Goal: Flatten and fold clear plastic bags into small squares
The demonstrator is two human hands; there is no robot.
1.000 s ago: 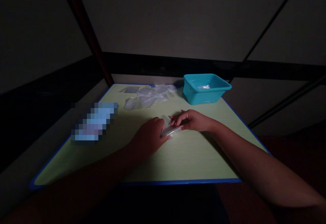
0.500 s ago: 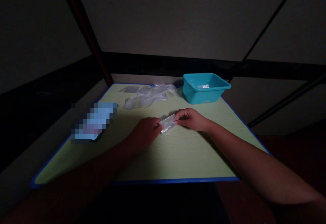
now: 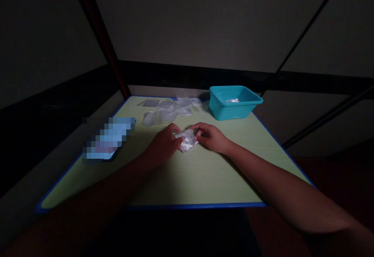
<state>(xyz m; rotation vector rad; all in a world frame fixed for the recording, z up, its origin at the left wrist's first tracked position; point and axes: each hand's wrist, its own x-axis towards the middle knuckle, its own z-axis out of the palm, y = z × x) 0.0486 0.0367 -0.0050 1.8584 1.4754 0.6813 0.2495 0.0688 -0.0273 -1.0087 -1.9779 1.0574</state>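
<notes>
Between my two hands, just above the middle of the table, is a small clear plastic bag [image 3: 188, 141], crinkled and shiny. My left hand [image 3: 167, 141] pinches its left side between thumb and fingers. On the right side, my right hand [image 3: 210, 137] grips the same bag with the thumb in front and the fingers curled behind. Whether anything lies inside the bag I cannot tell. Beyond my hands, several flat clear plastic bags [image 3: 163, 116] lie overlapping on the table.
A turquoise plastic basket [image 3: 232, 110] stands at the table's far right, with some shiny clear plastic inside. At the left lies a blurred-out, bluish flat object [image 3: 109, 140]. The pale table [image 3: 204, 183] has a blue edge, with panelled walls around it.
The bag in my hands has gone from a narrow folded strip to a wider, crumpled shape. My hands have come closer together, the right one shifting left.
</notes>
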